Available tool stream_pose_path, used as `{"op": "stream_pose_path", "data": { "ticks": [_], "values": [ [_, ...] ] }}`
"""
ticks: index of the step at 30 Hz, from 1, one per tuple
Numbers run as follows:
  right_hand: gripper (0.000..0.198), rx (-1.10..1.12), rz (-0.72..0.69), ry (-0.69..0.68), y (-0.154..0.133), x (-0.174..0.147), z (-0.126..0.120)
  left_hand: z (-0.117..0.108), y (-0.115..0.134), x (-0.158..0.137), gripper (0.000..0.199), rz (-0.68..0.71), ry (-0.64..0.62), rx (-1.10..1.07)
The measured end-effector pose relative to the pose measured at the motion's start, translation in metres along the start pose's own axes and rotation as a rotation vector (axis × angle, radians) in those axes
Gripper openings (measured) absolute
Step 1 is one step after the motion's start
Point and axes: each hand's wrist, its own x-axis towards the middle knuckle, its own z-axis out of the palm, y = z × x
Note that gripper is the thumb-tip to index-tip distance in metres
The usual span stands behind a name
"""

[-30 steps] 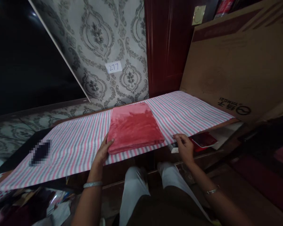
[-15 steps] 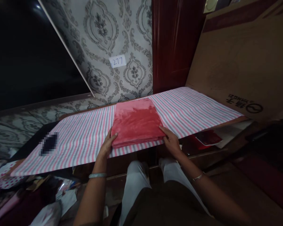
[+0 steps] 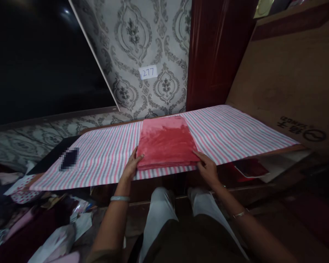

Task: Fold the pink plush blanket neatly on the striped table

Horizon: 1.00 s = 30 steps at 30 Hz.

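Note:
A folded red plush cloth (image 3: 167, 144), in neat layers, lies flat on a striped pink, grey and white cover (image 3: 106, 153). My left hand (image 3: 132, 164) grips its near left corner, thumb on top and the other fingers along the side, partly hidden. At the near right corner my right hand (image 3: 207, 167) pinches the edge, thumb and fingers closed around the layers. Lighter and darker patches show in the pile of the cloth.
A dark screen (image 3: 44, 62) stands at the back left. On the right leans a large cardboard box (image 3: 287, 76). A pixelated dark patch (image 3: 69, 159) lies on the cover's left part. Clothes and bags (image 3: 55, 241) are heaped on the floor at lower left.
The whole scene has shifted to the right in view as my head turned slightly left. Both hands keep hold of the same corners, and the cloth looks unmoved on the cover.

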Motion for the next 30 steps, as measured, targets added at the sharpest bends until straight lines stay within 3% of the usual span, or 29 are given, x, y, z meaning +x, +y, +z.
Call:
{"op": "stream_pose_path", "data": {
  "ticks": [3, 5, 7, 9, 12, 15, 17, 21, 30],
  "values": [
    [0.044, -0.053, -0.031, -0.019, 0.003, 0.006, -0.011, -0.008, 0.004, 0.003, 0.077, -0.117, -0.063, -0.063],
    [0.041, -0.102, -0.072, -0.019, -0.001, 0.021, -0.014, -0.011, 0.011, 0.01, 0.075, -0.147, 0.025, 0.054],
    [0.044, -0.162, -0.132, -0.048, -0.014, 0.044, -0.01, -0.008, 0.022, 0.022, 0.073, -0.061, 0.166, 0.307],
    [0.051, -0.244, -0.202, -0.116, -0.033, 0.069, 0.002, 0.004, 0.034, 0.034, 0.07, 0.154, 0.214, 0.618],
    [0.061, -0.413, -0.27, -0.265, -0.06, 0.095, 0.028, 0.035, 0.045, 0.042, 0.068, 0.396, 0.102, 1.015],
    [0.063, -0.553, -0.253, -0.441, -0.069, 0.094, 0.049, 0.061, 0.038, 0.037, 0.065, 0.339, 0.001, 1.252],
    [0.062, -0.586, -0.226, -0.508, -0.066, 0.086, 0.056, 0.069, 0.03, 0.03, 0.063, 0.291, -0.017, 1.308],
    [0.062, -0.584, -0.223, -0.508, -0.059, 0.077, 0.057, 0.069, 0.021, 0.024, 0.063, 0.284, -0.009, 1.316],
    [0.063, -0.555, -0.159, -0.603, -0.062, 0.088, 0.054, 0.067, 0.029, 0.027, 0.062, 0.269, -0.013, 1.336]
  ]
}}
